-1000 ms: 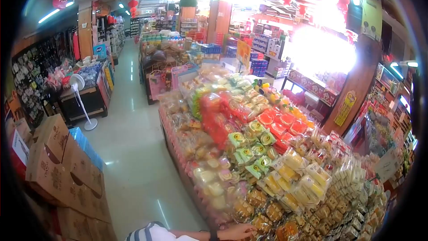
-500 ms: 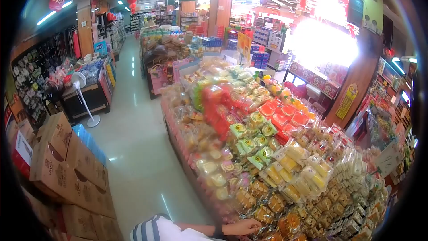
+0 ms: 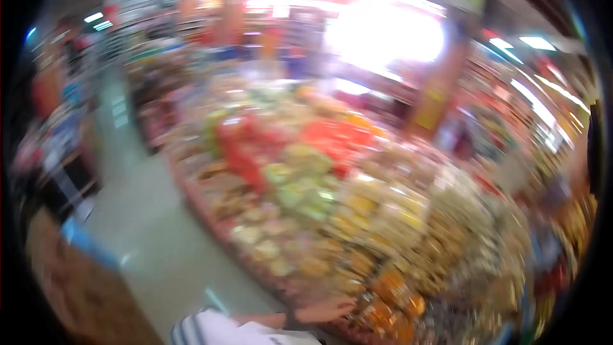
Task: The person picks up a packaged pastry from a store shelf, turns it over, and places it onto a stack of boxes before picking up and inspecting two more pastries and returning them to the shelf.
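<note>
My left hand (image 3: 327, 310) reaches in from the bottom of the view, below a white sleeve with grey-blue stripes (image 3: 190, 332) and a dark band (image 3: 290, 317) at the wrist. Its fingers look stretched out, blurred by motion, right at the near edge of a big heap of wrapped snacks. Closest to the fingertips are orange-brown packaged cakes (image 3: 377, 313) and golden-brown packets (image 3: 348, 281). My right hand is out of view.
The display holds pale green packs (image 3: 300, 188), red packs (image 3: 335, 144), yellow cakes in clear wrap (image 3: 377, 207) and a red bag (image 3: 242, 150). A tiled aisle (image 3: 153, 204) runs along its left side, with brown cartons (image 3: 83, 281) beyond. A pillar (image 3: 437, 99) stands behind.
The view has swung to the right and blurred, so the display and cartons sit further left. My left hand has stayed by the near edge of the snack heap.
</note>
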